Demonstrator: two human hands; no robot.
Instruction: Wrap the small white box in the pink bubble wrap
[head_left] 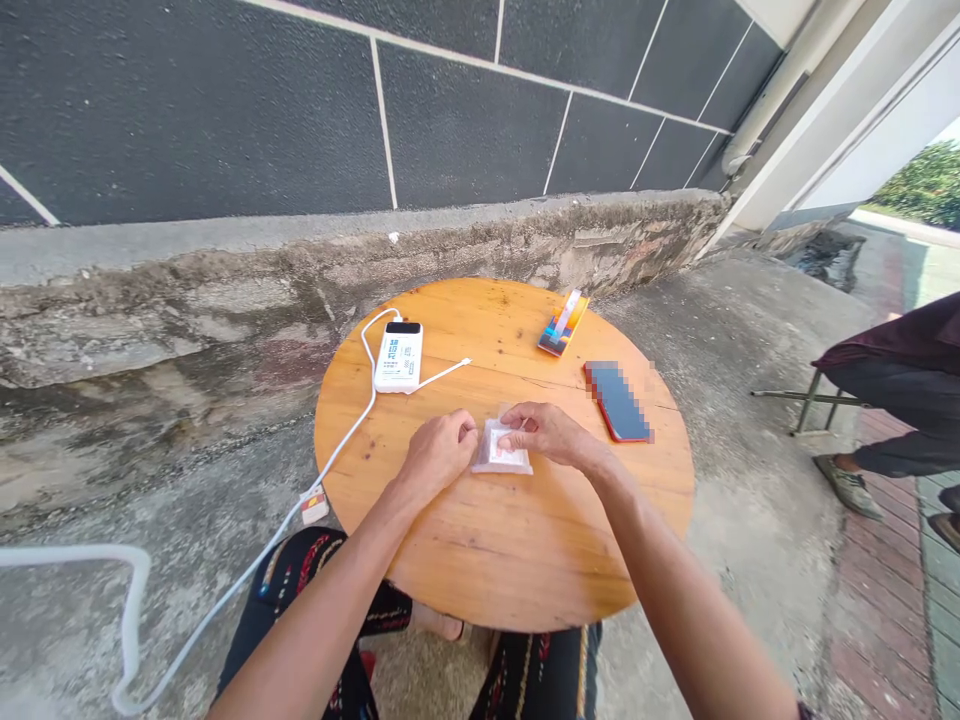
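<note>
You're handling the packet (510,460), right hand (551,432) apparently pinching it, left hand (442,446) curled, its grip unclear, calling for steadiness.

On the table (495,540), a power bank (400,362) with a white cable (135,590) lies left, a phone (619,402) and an orange pack (574,322) right. Behind is a dark wall (457,120); far right, a person's legs (877,395) and a stool (807,404).

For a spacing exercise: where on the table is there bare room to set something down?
Bare tabletop lies between the pouch and the near edge, and between the cable tip and orange pack. Crowded: the pouch, left hand and right hand sit close together.
</note>
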